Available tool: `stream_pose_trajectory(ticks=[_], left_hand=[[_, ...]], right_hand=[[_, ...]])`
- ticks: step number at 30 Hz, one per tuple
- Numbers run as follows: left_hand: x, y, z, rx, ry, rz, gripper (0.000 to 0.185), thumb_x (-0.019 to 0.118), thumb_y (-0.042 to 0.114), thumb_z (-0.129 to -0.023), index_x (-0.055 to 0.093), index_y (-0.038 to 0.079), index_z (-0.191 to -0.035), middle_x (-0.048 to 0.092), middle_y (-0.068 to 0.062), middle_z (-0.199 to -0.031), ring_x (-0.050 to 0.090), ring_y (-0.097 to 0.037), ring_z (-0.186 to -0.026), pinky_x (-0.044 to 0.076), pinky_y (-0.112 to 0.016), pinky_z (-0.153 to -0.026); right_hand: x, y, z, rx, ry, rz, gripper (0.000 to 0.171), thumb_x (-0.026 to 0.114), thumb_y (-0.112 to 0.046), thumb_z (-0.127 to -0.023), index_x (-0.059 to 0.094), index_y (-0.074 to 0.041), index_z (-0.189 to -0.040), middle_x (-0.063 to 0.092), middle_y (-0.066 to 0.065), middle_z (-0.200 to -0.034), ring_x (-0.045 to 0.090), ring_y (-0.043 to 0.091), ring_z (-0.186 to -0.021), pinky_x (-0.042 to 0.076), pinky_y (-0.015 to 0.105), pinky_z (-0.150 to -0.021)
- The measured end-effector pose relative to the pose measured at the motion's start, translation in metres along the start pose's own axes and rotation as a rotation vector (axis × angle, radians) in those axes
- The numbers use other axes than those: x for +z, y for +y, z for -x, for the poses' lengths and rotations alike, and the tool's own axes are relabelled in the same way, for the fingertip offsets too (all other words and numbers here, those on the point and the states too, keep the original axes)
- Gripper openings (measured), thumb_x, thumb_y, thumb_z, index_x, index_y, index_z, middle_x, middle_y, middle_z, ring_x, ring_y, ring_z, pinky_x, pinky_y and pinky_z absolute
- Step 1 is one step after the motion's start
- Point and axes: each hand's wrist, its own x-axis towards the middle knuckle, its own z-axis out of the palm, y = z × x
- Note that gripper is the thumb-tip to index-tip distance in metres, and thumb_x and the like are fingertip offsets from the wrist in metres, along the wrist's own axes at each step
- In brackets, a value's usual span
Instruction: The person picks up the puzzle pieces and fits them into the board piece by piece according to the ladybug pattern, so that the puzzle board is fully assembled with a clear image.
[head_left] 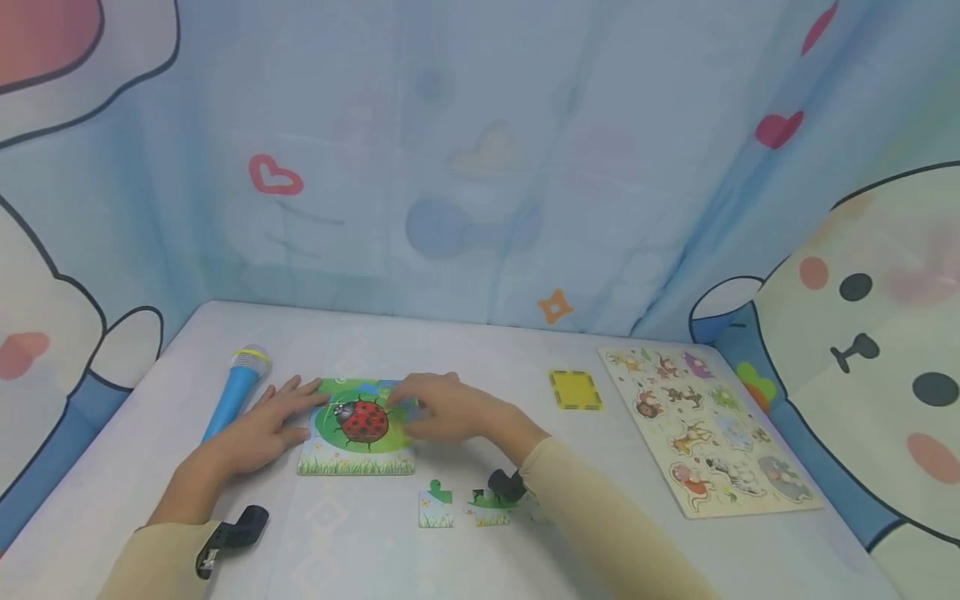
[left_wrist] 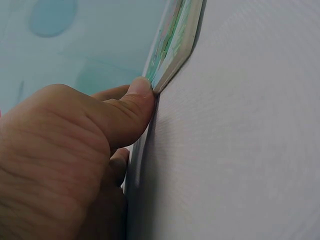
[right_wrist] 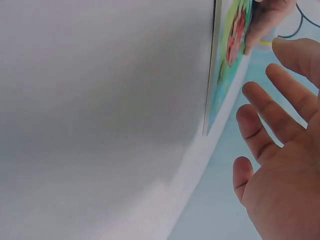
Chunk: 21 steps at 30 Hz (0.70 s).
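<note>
A ladybug jigsaw puzzle [head_left: 356, 467] in a flat board lies on the table, its red ladybug on green in the middle. My left hand [head_left: 258, 429] rests at the board's left side; in the left wrist view the thumb [left_wrist: 137, 102] touches the board's edge near a corner. Over the right part of the puzzle is my right hand [head_left: 450, 408]. The right wrist view shows its fingers [right_wrist: 270, 112] spread and slightly bent, with nothing between them. Loose puzzle pieces [head_left: 436, 515] lie in front of the board, one partly behind the right wrist camera.
A blue toy microphone [head_left: 232, 396] lies left of the left hand. To the right are a yellow square tile [head_left: 576, 390] and a wooden animal puzzle board [head_left: 630, 392]. A printed curtain [head_left: 360, 275] hangs behind the table's far edge.
</note>
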Motion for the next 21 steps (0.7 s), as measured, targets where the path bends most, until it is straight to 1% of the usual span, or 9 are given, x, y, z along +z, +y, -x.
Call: stream_pose_trajectory(ticks=[2, 4, 8, 11, 14, 18, 21], left_hand=[[0.000, 0.000, 0.000, -0.002, 0.001, -0.003, 0.050, 0.061, 0.008, -0.093, 0.050, 0.007, -0.142, 0.030, -0.020, -0.155, 0.010, -0.045, -0.145, 0.004, -0.059, -0.116], [0.000, 0.000, 0.001, -0.005, 0.002, -0.005, 0.050, 0.061, 0.008, -0.093, 0.050, 0.007, -0.142, 0.030, -0.019, -0.155, 0.010, -0.045, -0.145, 0.004, -0.059, -0.116], [0.001, 0.001, 0.001, -0.008, 0.001, -0.012, 0.050, 0.060, 0.008, -0.093, 0.050, 0.007, -0.142, 0.030, -0.020, -0.155, 0.010, -0.045, -0.145, 0.004, -0.060, -0.116], [0.000, 0.001, 0.002, -0.003, 0.000, -0.013, 0.049, 0.060, 0.007, -0.093, 0.050, 0.006, -0.142, 0.029, -0.021, -0.155, 0.010, -0.045, -0.144, 0.004, -0.061, -0.116], [0.000, 0.002, 0.002, 0.001, 0.000, -0.011, 0.049, 0.060, 0.007, -0.093, 0.050, 0.006, -0.142, 0.030, -0.021, -0.155, 0.010, -0.046, -0.144, 0.004, -0.061, -0.116], [-0.001, 0.004, 0.002, 0.009, -0.001, -0.006, 0.049, 0.060, 0.008, -0.093, 0.050, 0.005, -0.142, 0.030, -0.021, -0.155, 0.011, -0.046, -0.144, 0.004, -0.061, -0.116], [-0.001, 0.004, 0.001, 0.015, -0.003, -0.003, 0.050, 0.060, 0.008, -0.093, 0.049, 0.005, -0.142, 0.029, -0.022, -0.155, 0.011, -0.047, -0.144, 0.004, -0.061, -0.116]], right_hand=[[-0.002, 0.004, 0.006, 0.012, 0.017, 0.002, 0.035, 0.061, -0.026, -0.092, 0.061, -0.027, -0.126, 0.055, -0.017, -0.129, 0.055, 0.007, -0.100, 0.035, 0.047, -0.094], [-0.004, 0.007, 0.013, 0.025, 0.031, -0.004, 0.034, 0.061, -0.026, -0.092, 0.060, -0.027, -0.126, 0.054, -0.017, -0.129, 0.055, 0.009, -0.097, 0.035, 0.047, -0.094], [-0.008, 0.015, 0.028, 0.059, 0.050, -0.012, 0.033, 0.062, -0.027, -0.092, 0.060, -0.027, -0.126, 0.055, -0.017, -0.128, 0.056, 0.012, -0.098, 0.035, 0.045, -0.094], [-0.010, 0.022, 0.038, 0.089, 0.062, -0.011, 0.034, 0.063, -0.028, -0.092, 0.060, -0.026, -0.126, 0.056, -0.016, -0.125, 0.057, 0.014, -0.099, 0.036, 0.041, -0.092], [-0.010, 0.031, 0.049, 0.114, 0.078, -0.002, 0.034, 0.063, -0.028, -0.091, 0.061, -0.025, -0.125, 0.057, -0.016, -0.123, 0.057, 0.015, -0.098, 0.036, 0.041, -0.090], [-0.010, 0.042, 0.064, 0.142, 0.107, 0.007, 0.033, 0.064, -0.028, -0.090, 0.062, -0.024, -0.123, 0.058, -0.016, -0.120, 0.056, 0.015, -0.095, 0.036, 0.044, -0.090], [-0.011, 0.047, 0.076, 0.169, 0.127, 0.007, 0.032, 0.065, -0.029, -0.090, 0.063, -0.024, -0.122, 0.059, -0.015, -0.119, 0.057, 0.015, -0.095, 0.036, 0.046, -0.092]])
